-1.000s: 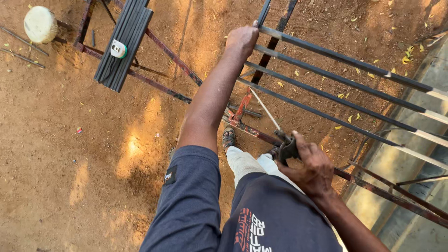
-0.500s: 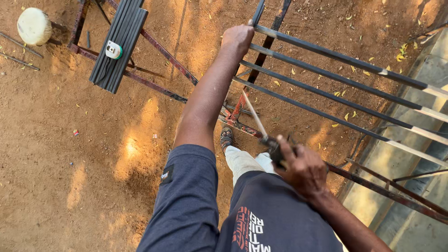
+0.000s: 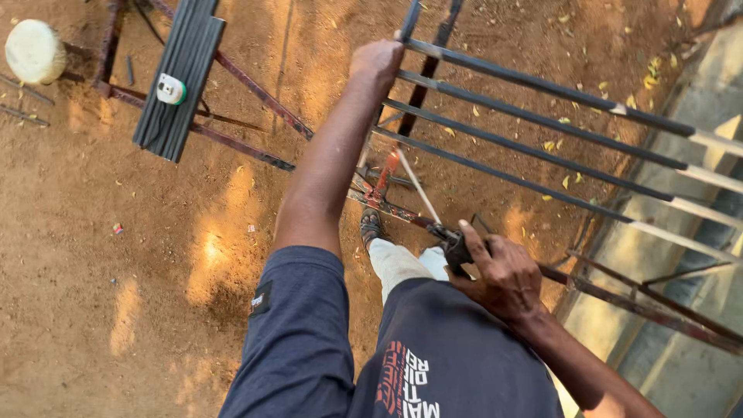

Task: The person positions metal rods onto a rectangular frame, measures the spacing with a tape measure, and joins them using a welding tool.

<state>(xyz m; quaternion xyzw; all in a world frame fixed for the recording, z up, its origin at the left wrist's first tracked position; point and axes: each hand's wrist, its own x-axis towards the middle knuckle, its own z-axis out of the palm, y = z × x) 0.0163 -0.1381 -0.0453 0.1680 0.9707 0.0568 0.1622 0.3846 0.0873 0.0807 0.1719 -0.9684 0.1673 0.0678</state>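
Observation:
My left hand (image 3: 377, 60) reaches out and grips the end of a dark metal bar frame (image 3: 542, 124) made of several parallel bars. My right hand (image 3: 499, 267) is close to my body and holds a dark electrode holder (image 3: 453, 246) with a thin welding rod (image 3: 418, 187) pointing away toward the frame's near corner. The rod tip is near a rusty red metal stand (image 3: 379, 190) under the frame. My foot in a sandal (image 3: 371, 226) stands on the dirt below.
A stack of dark metal strips (image 3: 179, 77) with a small white roll (image 3: 169, 89) on top lies across rusty bars (image 3: 255, 89) at upper left. A round white object (image 3: 33, 51) sits at far left. A concrete step (image 3: 696, 255) runs along the right. Ground is red dirt.
My right hand has swung the electrode holder and rod left toward the frame's near end. My left hand has kept its grip on the bar.

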